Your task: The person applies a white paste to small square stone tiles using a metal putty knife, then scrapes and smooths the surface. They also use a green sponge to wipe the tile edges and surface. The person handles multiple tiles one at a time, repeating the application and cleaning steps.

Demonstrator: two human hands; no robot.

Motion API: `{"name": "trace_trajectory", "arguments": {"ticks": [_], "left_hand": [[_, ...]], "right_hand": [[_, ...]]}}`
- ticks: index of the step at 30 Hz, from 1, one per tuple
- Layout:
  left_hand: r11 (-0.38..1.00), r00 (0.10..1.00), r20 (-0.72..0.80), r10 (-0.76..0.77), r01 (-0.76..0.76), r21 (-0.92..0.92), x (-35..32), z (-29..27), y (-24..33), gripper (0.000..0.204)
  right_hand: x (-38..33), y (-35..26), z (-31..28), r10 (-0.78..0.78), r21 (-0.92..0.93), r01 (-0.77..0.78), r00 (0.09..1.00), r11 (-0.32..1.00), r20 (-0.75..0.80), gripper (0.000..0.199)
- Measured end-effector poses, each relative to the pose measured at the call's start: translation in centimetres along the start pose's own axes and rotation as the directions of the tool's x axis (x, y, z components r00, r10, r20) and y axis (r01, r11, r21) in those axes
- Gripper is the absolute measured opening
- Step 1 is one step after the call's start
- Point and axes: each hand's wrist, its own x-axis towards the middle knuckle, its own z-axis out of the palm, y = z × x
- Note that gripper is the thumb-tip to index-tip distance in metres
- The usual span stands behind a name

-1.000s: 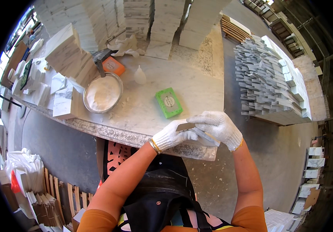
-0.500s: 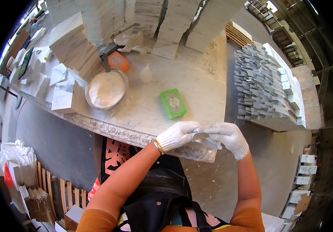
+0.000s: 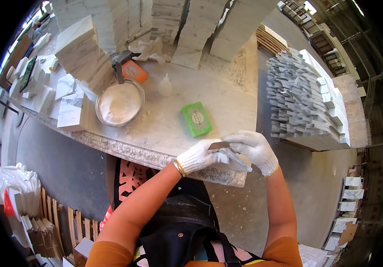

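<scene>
Both my hands wear white knitted gloves and meet at the front edge of the stone-topped bench (image 3: 169, 111). Closed around a thin white-grey stone piece (image 3: 236, 160) is my left hand (image 3: 197, 156); the piece sticks out to the right, beyond its fingers. My right hand (image 3: 254, 149) is bent over from the right, its fingertips closed on a thin, flat brownish-grey strip (image 3: 219, 145) whose exact kind I cannot make out. The strip lies just above my left fingers. A green box-shaped block (image 3: 196, 119) with a round label rests beyond my hands.
A round metal pan of whitish powder (image 3: 120, 103), an orange block (image 3: 133, 71) and a small translucent bottle (image 3: 165, 86) stand on the bench. Marble slabs (image 3: 196, 31) rise at the back. Stacked stone strips (image 3: 296, 95) stand to the right, wooden pallets (image 3: 82, 224) at lower left.
My right hand has moved up and slightly left, carrying the flat strip above my left fingers. More of the stone piece shows now. My left hand has barely shifted.
</scene>
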Motion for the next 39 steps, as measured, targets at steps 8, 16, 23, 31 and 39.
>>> {"name": "trace_trajectory", "arguments": {"ticks": [8,16,23,31,39], "left_hand": [[0.999,0.999,-0.036,0.008,-0.007,0.033,-0.2,0.2,0.0,0.034],[0.982,0.985,-0.078,0.152,-0.141,0.129,-0.1,0.4,-0.2,0.035],[0.98,0.993,-0.04,0.112,-0.103,0.167,0.3,0.3,0.5,0.029],[0.998,0.998,-0.047,-0.048,0.046,-0.043,-0.3,0.3,0.1,0.045],[0.979,1.0,0.011,0.004,-0.006,0.203,0.3,-0.2,0.1,0.029]], "right_hand": [[0.4,0.2,0.0,-0.18,-0.203,0.189,0.982,0.961,0.062,0.029],[-0.6,0.6,-0.3,-0.072,-0.12,0.08,0.995,0.99,0.067,0.03],[-3.2,0.1,-1.7,-0.023,-0.218,0.037,0.997,0.975,0.068,0.03],[-0.2,-0.7,-0.3,-0.084,-0.194,0.091,0.996,0.977,0.042,0.031],[-3.7,-0.1,-1.6,0.015,-0.198,-0.003,0.998,0.98,0.059,0.03]]}}
